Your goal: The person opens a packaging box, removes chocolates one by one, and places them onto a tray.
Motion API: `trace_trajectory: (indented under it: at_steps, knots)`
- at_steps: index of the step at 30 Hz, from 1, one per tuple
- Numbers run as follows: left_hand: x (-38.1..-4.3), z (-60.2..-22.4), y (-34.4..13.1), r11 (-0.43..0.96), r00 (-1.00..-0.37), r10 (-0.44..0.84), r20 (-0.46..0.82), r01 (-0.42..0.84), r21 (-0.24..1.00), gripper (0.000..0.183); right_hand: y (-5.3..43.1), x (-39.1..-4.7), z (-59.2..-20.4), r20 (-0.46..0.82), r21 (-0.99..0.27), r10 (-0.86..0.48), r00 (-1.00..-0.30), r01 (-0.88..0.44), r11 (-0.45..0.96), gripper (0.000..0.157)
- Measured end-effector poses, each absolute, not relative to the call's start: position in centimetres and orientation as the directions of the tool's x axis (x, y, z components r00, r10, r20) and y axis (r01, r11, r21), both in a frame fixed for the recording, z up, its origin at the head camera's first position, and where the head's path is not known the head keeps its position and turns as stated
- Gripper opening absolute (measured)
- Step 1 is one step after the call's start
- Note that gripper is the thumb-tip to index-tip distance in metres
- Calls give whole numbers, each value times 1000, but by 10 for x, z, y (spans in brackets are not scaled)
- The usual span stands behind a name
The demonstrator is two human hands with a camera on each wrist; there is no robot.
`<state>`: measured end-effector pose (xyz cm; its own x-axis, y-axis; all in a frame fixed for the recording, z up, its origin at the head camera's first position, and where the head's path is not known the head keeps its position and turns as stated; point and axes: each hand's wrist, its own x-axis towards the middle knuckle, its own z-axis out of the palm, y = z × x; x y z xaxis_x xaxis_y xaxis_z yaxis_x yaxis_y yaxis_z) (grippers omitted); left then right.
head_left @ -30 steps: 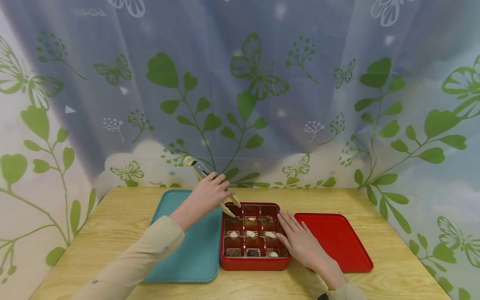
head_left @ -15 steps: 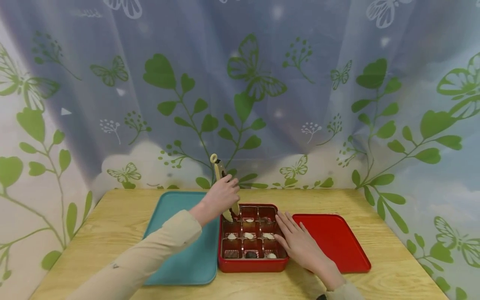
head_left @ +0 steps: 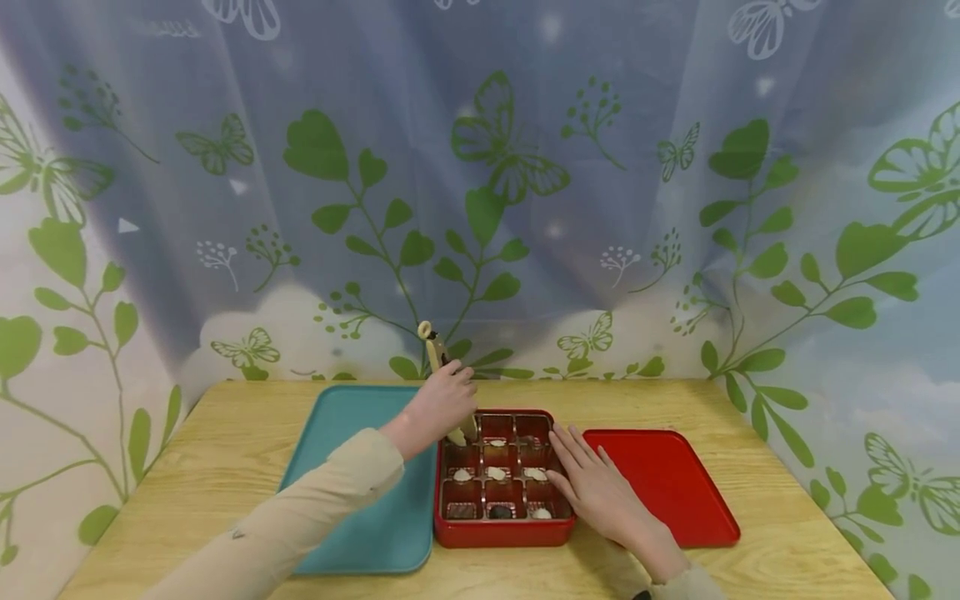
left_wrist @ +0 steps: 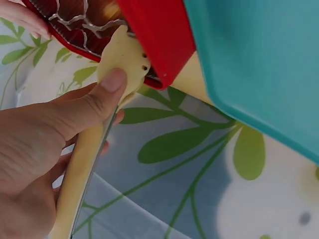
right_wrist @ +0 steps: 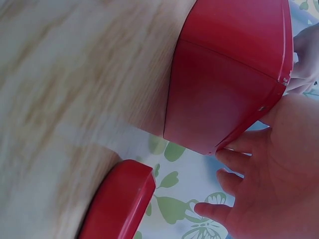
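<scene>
My left hand (head_left: 441, 402) grips a pair of cream-coloured tongs (head_left: 434, 354), thumb pressing near the tip end in the left wrist view. The tongs point down into the back left compartment of a red box (head_left: 504, 534); whether anything sits between their tips is hidden. Inside the box, a clear divided insert holds small pieces, among them a white piece (head_left: 496, 473) in the middle and a dark piece (head_left: 501, 512) at the front. My right hand (head_left: 603, 493) rests with straight fingers along the box's right rim.
A teal tray (head_left: 367, 525) lies flat against the left of the box. To the right is a flat red lid (head_left: 663, 487), partly behind my right hand. Everything stands on a wooden table (head_left: 240, 433), with a patterned curtain (head_left: 615, 200) behind it.
My left hand has moved right and the tongs have swung more upright. Their tips, earlier spread over the back left compartment, are now lower and closer together. The right hand stays put.
</scene>
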<state>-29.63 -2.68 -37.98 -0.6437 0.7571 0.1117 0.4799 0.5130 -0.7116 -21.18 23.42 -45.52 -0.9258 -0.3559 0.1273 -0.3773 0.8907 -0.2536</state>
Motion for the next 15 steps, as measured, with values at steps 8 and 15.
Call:
trace_trajectory:
  at_steps: [8, 15]
  knots:
    - [-292, -377, -50, 568, -623, 757, 195, 481, -668, 24, 232, -212, -456, 113, -247, -361, -925, -379, 892, 64]
    - [-286, -374, -80, 676, -585, 724, 367, 495, -545, 44, 233, -212, -454, 113, -256, -353, -929, -371, 893, 64]
